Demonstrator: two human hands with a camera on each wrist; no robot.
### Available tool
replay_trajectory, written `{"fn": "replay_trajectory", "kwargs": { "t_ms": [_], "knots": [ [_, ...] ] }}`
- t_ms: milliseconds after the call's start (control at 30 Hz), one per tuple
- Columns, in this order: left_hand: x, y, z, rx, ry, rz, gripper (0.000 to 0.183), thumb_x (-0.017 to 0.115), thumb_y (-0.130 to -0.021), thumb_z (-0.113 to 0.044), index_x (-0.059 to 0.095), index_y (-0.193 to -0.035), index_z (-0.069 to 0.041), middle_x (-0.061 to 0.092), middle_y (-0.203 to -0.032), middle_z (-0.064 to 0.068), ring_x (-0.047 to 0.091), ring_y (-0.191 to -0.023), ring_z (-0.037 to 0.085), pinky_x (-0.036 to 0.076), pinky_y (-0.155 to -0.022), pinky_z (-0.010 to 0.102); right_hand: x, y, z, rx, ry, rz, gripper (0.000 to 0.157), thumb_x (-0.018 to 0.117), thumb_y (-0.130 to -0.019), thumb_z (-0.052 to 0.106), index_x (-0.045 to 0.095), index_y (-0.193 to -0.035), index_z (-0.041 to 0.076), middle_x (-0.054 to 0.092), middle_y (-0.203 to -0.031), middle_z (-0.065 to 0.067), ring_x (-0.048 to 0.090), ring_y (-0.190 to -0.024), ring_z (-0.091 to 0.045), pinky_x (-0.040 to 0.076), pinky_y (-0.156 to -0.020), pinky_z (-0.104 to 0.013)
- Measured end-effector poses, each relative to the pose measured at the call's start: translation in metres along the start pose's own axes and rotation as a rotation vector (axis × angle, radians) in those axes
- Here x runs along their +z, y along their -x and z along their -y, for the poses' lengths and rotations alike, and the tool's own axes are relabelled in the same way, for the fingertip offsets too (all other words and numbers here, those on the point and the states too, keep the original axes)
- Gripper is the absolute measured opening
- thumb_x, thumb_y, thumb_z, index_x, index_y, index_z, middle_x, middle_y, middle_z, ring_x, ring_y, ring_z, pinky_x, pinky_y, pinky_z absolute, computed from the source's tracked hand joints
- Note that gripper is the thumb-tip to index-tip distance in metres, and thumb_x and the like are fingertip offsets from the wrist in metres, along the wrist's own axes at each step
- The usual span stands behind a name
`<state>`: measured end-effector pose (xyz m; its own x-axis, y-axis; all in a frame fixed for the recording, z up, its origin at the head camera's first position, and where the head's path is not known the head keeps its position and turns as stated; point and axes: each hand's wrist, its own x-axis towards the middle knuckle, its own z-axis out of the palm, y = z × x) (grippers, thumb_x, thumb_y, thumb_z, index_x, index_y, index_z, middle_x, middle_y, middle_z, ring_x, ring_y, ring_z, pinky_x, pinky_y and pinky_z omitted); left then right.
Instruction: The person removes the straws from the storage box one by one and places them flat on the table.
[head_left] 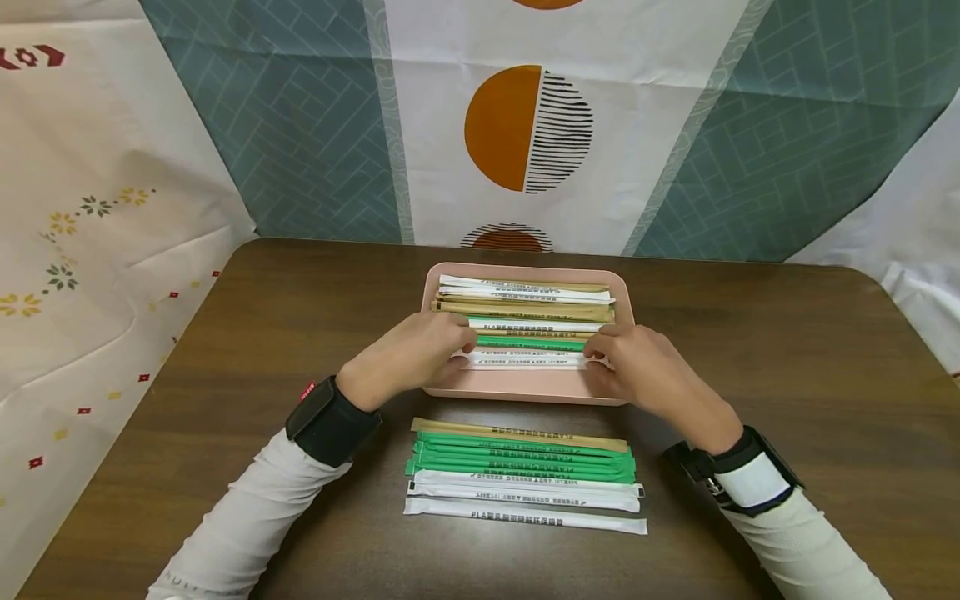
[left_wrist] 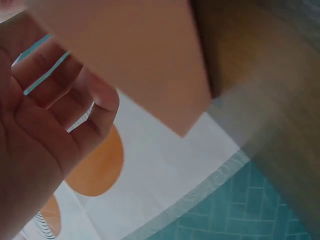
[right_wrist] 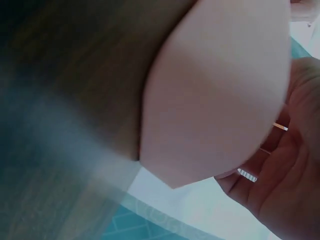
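A pink tray (head_left: 525,385) holds a row of long paper-wrapped straws in white, tan and green. My left hand (head_left: 412,354) reaches over the tray's left side, its curled fingers pinching the left end of a white wrapped straw (head_left: 528,360) nearest the front. At the opposite end, my right hand (head_left: 637,367) pinches with bent thumb and fingers. A green wrapped straw (head_left: 532,342) lies just behind, between the fingertips. Both wrist views show the tray's outer wall (left_wrist: 145,65) covering the fingertips, with the palm beside it.
In front of the tray, on the brown wooden table (head_left: 300,317), lies a second group: a tan wrapped straw (head_left: 517,433), several green wrapped straws (head_left: 525,458) and several white wrapped straws (head_left: 525,512). A patterned cloth (head_left: 300,125) hangs behind the table's back edge.
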<state>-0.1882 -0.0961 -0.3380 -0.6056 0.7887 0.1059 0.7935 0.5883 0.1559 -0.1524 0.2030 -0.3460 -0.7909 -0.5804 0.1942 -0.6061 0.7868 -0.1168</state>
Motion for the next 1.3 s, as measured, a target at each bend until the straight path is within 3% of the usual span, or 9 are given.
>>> {"fn": "replay_trajectory", "kwargs": {
  "t_ms": [333, 567, 800, 933, 1100, 1300],
  "knots": [
    [0.012, -0.001, 0.006, -0.028, -0.010, 0.029, 0.027, 0.067, -0.082, 0.000, 0.049, -0.064, -0.010, 0.037, -0.064, -0.003, 0.035, -0.061, 0.012, 0.031, -0.056, 0.025, 0.007, -0.002, -0.004, -0.003, 0.028, 0.052, 0.012, 0.075, -0.076, 0.000, 0.067, -0.075, 0.009, 0.055, -0.068, 0.000, 0.042, -0.057, -0.011, 0.035, -0.052, -0.027],
    [0.015, 0.002, 0.003, -0.022, -0.030, 0.032, 0.013, 0.068, -0.085, -0.003, 0.060, -0.077, -0.009, 0.049, -0.067, -0.002, 0.042, -0.062, 0.012, 0.038, -0.058, 0.025, 0.006, -0.002, -0.003, 0.012, 0.025, 0.063, 0.011, 0.076, -0.076, 0.001, 0.067, -0.076, 0.008, 0.055, -0.068, 0.000, 0.043, -0.057, -0.012, 0.036, -0.051, -0.027],
    [0.014, 0.003, 0.002, -0.059, -0.028, 0.029, 0.017, 0.066, -0.086, -0.007, 0.057, -0.071, -0.010, 0.048, -0.066, -0.002, 0.042, -0.058, 0.010, 0.037, -0.053, 0.024, 0.000, 0.002, 0.000, 0.011, 0.044, 0.054, 0.014, 0.079, -0.074, 0.003, 0.066, -0.078, 0.007, 0.058, -0.072, -0.003, 0.044, -0.057, -0.012, 0.039, -0.052, -0.028],
    [0.011, 0.005, 0.002, -0.069, -0.028, -0.011, 0.012, 0.067, -0.086, -0.008, 0.061, -0.075, -0.009, 0.050, -0.072, 0.001, 0.047, -0.061, 0.013, 0.040, -0.054, 0.026, -0.009, 0.007, 0.004, 0.019, 0.027, 0.043, 0.018, 0.082, -0.073, 0.003, 0.066, -0.080, 0.008, 0.058, -0.075, -0.002, 0.046, -0.059, -0.011, 0.041, -0.054, -0.028],
    [0.007, 0.010, 0.000, -0.033, -0.032, -0.069, 0.007, 0.071, -0.084, -0.009, 0.065, -0.085, -0.007, 0.055, -0.085, 0.007, 0.052, -0.070, 0.016, 0.045, -0.061, 0.028, -0.023, 0.017, 0.007, 0.005, 0.001, 0.001, 0.019, 0.081, -0.071, -0.001, 0.067, -0.081, 0.008, 0.059, -0.076, 0.000, 0.049, -0.062, -0.010, 0.043, -0.055, -0.029],
    [-0.003, 0.020, -0.008, 0.040, 0.017, -0.108, 0.017, 0.067, -0.087, -0.004, 0.054, -0.077, -0.008, 0.046, -0.066, -0.001, 0.042, -0.058, 0.012, 0.035, -0.054, 0.025, -0.036, 0.027, 0.012, -0.057, 0.009, -0.093, 0.021, 0.083, -0.069, -0.002, 0.069, -0.081, 0.008, 0.062, -0.077, 0.000, 0.052, -0.064, -0.011, 0.046, -0.054, -0.030]
  ]
}}
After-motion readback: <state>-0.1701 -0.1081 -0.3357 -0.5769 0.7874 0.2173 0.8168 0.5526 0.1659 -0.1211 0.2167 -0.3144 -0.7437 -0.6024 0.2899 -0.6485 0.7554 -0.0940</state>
